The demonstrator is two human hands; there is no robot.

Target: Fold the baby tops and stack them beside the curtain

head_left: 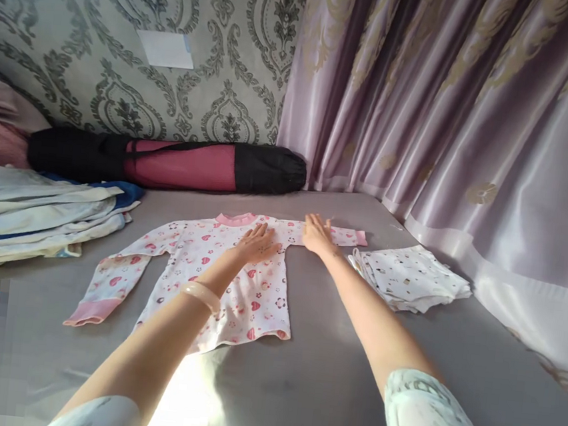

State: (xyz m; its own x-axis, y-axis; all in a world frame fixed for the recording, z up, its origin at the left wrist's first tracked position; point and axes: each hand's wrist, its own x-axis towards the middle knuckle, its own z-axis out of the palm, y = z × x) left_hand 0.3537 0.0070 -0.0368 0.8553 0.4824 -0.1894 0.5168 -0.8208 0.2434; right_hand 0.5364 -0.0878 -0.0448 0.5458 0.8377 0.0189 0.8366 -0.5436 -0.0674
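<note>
A small white long-sleeved shirt point(219, 260) with pink hearts and pink cuffs lies spread out on the grey sheet point(320, 364). Its collar points away from me. My left hand point(259, 243) rests flat on the upper right of the shirt's chest, fingers extended. On the right sleeve, which stretches straight out to the side, my right hand point(317, 233) lies with its fingers apart. The left sleeve angles down toward me, away from both hands. Neither hand grips the fabric.
Folded white printed cloth point(413, 276) lies right of the shirt. A pile of clothes point(37, 216) sits at the left. Along the patterned wall rests a long black and dark red bag point(183, 164). Mauve curtains point(425, 106) hang at the right. The lower left corner is pixelated.
</note>
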